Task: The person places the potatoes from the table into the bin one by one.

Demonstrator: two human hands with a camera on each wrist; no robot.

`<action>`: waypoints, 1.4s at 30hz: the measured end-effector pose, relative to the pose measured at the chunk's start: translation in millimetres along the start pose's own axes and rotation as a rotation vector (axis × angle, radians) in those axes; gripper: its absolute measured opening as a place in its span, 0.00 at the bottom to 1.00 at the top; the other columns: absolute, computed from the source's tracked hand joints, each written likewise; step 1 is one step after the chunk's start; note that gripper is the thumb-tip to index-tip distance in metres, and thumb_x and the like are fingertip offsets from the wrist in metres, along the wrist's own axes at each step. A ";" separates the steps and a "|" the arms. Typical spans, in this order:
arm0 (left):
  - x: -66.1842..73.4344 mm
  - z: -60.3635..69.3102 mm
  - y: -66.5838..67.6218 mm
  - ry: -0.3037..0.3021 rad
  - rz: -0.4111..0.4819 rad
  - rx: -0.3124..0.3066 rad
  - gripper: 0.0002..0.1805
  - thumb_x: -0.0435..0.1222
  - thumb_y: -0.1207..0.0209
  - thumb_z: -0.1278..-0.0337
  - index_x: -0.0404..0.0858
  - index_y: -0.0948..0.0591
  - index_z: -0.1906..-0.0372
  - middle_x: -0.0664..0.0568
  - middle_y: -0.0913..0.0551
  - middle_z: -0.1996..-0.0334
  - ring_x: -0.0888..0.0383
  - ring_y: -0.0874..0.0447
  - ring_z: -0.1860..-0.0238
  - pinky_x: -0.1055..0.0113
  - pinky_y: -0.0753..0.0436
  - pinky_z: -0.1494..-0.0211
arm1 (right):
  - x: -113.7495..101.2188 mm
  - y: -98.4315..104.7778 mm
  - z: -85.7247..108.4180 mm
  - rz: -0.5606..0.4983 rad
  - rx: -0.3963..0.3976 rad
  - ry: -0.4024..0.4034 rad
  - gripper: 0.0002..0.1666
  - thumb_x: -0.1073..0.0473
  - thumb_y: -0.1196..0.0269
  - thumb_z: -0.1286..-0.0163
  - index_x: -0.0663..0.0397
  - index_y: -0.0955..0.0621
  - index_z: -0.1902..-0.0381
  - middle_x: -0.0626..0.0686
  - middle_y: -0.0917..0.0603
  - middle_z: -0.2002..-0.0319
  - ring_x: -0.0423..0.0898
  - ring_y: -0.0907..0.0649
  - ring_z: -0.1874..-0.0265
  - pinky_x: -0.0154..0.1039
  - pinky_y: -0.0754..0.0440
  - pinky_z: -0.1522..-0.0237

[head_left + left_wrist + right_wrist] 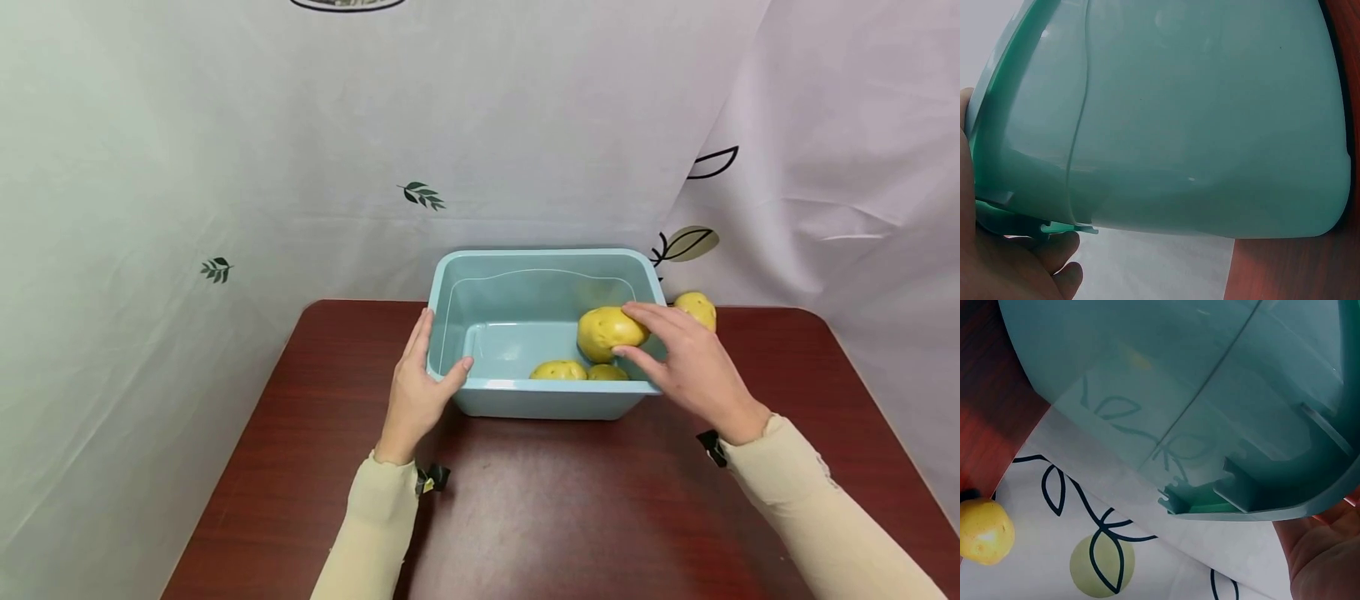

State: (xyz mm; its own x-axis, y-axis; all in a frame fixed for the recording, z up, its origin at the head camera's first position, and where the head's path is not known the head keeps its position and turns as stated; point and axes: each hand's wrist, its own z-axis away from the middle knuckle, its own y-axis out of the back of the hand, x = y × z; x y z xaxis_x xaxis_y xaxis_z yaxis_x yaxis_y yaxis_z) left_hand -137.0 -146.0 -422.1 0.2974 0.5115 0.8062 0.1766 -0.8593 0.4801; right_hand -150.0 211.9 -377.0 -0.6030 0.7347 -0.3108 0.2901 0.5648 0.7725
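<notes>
A light blue plastic bin (543, 402) stands on the table. My left hand (417, 390) grips its left rim near the front corner, thumb over the edge. In the left wrist view, fingers (1063, 250) curl beneath the rim. Over the right side of the bin, my right hand (693, 362) holds a yellow potato (602, 333) between thumb and fingers. Two more potatoes, one (558, 370) beside the other (607, 372), lie inside by the front wall, partly hidden by it. The bin's wall hides the held potato in the right wrist view.
Another potato (697, 309) lies outside the bin, behind my right hand; the right wrist view also shows a potato (986, 531). The dark red table (555, 500) reaches back to a pale, leaf-patterned cloth (525, 125) close behind the bin.
</notes>
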 end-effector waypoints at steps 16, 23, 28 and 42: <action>-0.6 -0.1 -0.3 -0.018 0.006 0.015 0.47 0.51 0.34 0.38 0.40 0.43 0.20 0.54 0.43 0.22 0.58 0.44 0.24 0.50 0.38 0.26 | -0.2 -1.8 1.8 0.004 -0.029 -0.028 0.36 0.56 0.19 0.49 0.62 0.17 0.43 0.59 0.15 0.48 0.57 0.17 0.48 0.54 0.22 0.46; -1.1 -0.1 -0.4 -0.024 0.006 0.019 0.47 0.50 0.34 0.38 0.41 0.43 0.20 0.54 0.43 0.22 0.58 0.44 0.24 0.49 0.38 0.27 | -1.6 -1.3 1.9 0.012 -0.052 -0.035 0.31 0.56 0.21 0.46 0.61 0.16 0.46 0.58 0.15 0.49 0.57 0.18 0.47 0.54 0.23 0.44; -1.3 -0.4 -0.7 -0.022 0.008 0.015 0.47 0.50 0.34 0.38 0.41 0.43 0.20 0.53 0.43 0.22 0.58 0.44 0.24 0.49 0.38 0.26 | -0.9 -1.0 3.3 0.016 -0.032 -0.031 0.25 0.59 0.23 0.44 0.62 0.15 0.49 0.58 0.14 0.51 0.57 0.18 0.47 0.56 0.22 0.46; -1.6 -0.5 -0.9 -0.017 0.006 0.017 0.47 0.50 0.34 0.38 0.41 0.42 0.20 0.49 0.42 0.22 0.57 0.43 0.24 0.49 0.38 0.26 | 5.4 6.4 6.3 0.026 0.088 0.010 0.25 0.67 0.25 0.46 0.64 0.16 0.49 0.59 0.15 0.51 0.56 0.18 0.51 0.52 0.22 0.50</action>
State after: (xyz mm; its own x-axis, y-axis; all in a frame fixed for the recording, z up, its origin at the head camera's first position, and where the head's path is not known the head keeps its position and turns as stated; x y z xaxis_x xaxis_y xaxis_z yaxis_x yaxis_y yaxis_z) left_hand -138.1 -146.0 -423.6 0.3141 0.5065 0.8030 0.1907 -0.8622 0.4692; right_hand -146.8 221.8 -377.3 -0.6018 0.7461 -0.2850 0.3698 0.5766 0.7286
